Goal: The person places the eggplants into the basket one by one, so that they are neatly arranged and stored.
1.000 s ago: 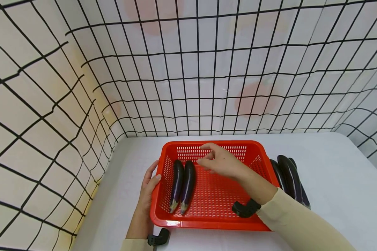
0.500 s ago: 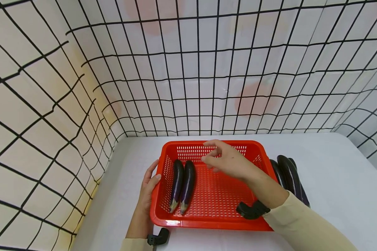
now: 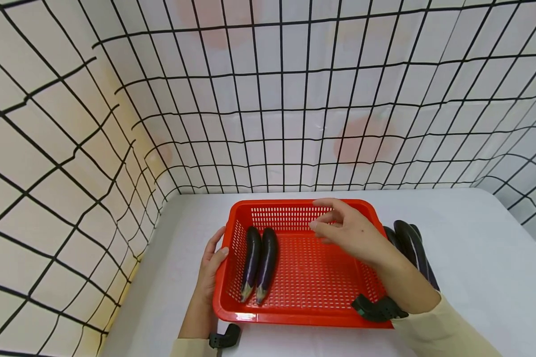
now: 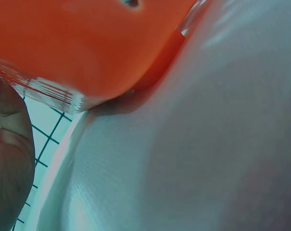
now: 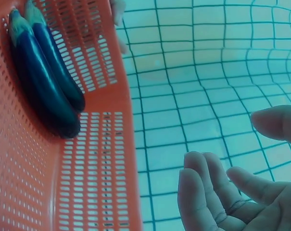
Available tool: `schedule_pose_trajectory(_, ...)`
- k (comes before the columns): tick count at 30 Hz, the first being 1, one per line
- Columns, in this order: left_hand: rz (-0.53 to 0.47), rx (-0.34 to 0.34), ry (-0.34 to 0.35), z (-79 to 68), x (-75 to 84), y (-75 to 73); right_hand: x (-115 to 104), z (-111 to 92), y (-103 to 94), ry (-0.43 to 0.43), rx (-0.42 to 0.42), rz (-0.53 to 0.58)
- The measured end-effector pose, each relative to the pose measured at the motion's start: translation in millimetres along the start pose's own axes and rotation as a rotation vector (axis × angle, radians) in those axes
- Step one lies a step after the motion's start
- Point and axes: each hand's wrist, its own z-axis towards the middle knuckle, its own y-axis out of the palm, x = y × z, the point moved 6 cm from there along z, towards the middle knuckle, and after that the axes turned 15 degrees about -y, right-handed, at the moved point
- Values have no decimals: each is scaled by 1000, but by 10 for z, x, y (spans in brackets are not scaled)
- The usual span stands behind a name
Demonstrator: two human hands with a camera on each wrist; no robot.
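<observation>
A red plastic basket (image 3: 312,317) with slotted walls sits on the white table. Two dark purple eggplants, one at the left (image 3: 251,263) and one beside it (image 3: 268,263), lie side by side along its left wall, stem ends toward the person. At that wall, my left hand (image 3: 210,263) holds the basket's side, with the thumb at the rim and the fingers along the outside. My right hand (image 3: 346,228) hovers above the right half of the basket, holding nothing. Its fingers are loosely bent, with thumb and fingertips apart in the right wrist view.
Several more eggplants (image 3: 413,243) lie against the outside of the basket's right wall, partly hidden by the right forearm. Black wire mesh (image 3: 281,109) over white sheeting stands behind the table (image 3: 482,258) and along its left side.
My right hand has moved right over the basket, away from the two eggplants inside. The left hand, the basket and all the eggplants have stayed in place.
</observation>
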Motion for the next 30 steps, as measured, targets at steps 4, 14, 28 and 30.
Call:
schedule_pose_trajectory(4,2,-3,4,-5,8,1,12,-89,-70,-9,5,-20)
schedule_pose_trajectory(14,-2,3,1,-29,17,17,57,-299,-266,-18,48,-56)
schedule_pose_trajectory(28,-8,3,-7,-22,8,25,309,-623,-734,-39,169,-106)
schedule_pose_trajectory(30,-6,7,-5,-27,9,25,350,-657,-800,-51,182,-117)
